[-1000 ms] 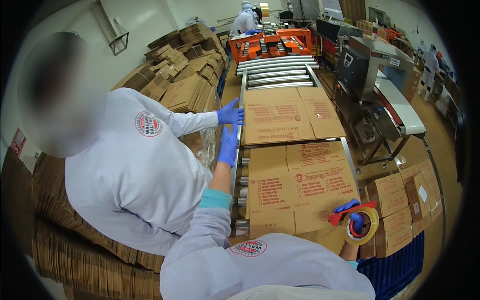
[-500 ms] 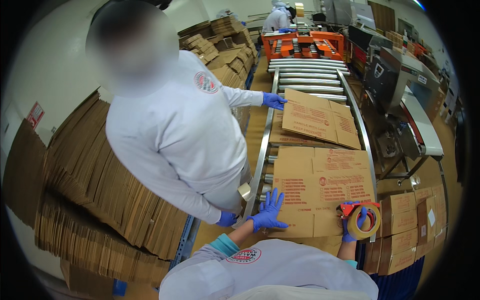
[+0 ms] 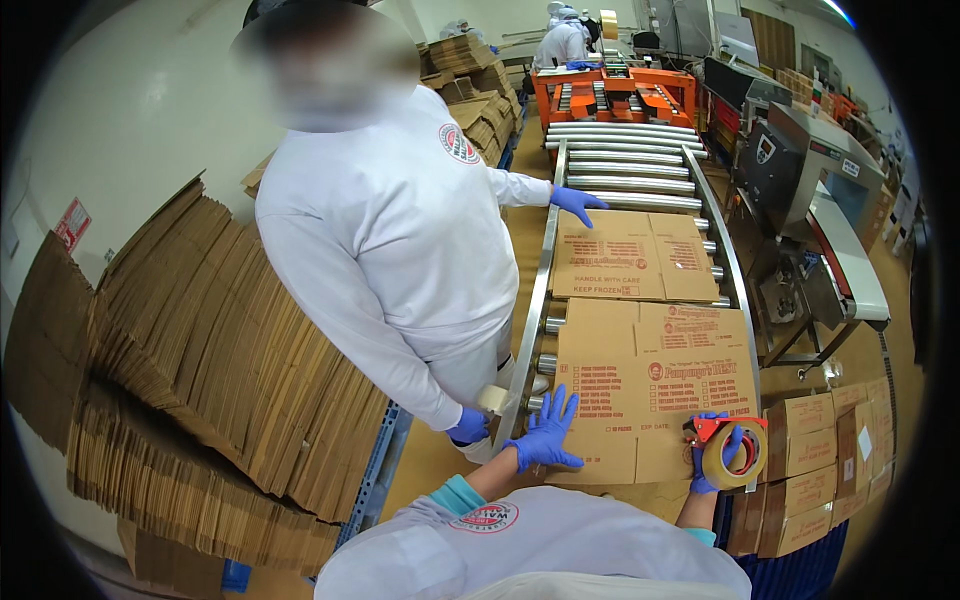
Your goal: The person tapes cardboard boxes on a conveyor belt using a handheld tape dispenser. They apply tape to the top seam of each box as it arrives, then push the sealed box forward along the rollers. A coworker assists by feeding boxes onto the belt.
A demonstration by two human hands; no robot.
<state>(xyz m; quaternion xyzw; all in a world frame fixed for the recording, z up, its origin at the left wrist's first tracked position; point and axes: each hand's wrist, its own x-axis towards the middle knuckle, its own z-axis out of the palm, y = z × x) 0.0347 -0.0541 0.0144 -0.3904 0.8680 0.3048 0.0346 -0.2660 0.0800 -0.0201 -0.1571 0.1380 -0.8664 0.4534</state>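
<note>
My left hand (image 3: 542, 437) rests spread on the lower-left corner of a flat brown carton (image 3: 655, 380) lying on the roller conveyor (image 3: 625, 172). My right hand (image 3: 703, 474) grips a red tape dispenser (image 3: 712, 428) with a wide yellow roll, at the carton's right edge. A second flat carton (image 3: 630, 255) lies just beyond. A co-worker (image 3: 385, 250) in white stands at the left. One gloved hand (image 3: 578, 204) is at the far carton's upper-left corner; the other (image 3: 468, 428) hangs low beside a pale tape roll (image 3: 493, 398).
Tall stacks of flat cardboard (image 3: 210, 370) fill the left side. An orange machine (image 3: 615, 95) stands at the conveyor's far end, with a worker (image 3: 562, 42) behind it. A steel belt machine (image 3: 835, 240) and stacked closed boxes (image 3: 805, 440) are at the right.
My left hand has come down from the conveyor's upper left onto the near carton's lower corner. The far carton was tilted up and now lies flatter. The view has swung toward the co-worker.
</note>
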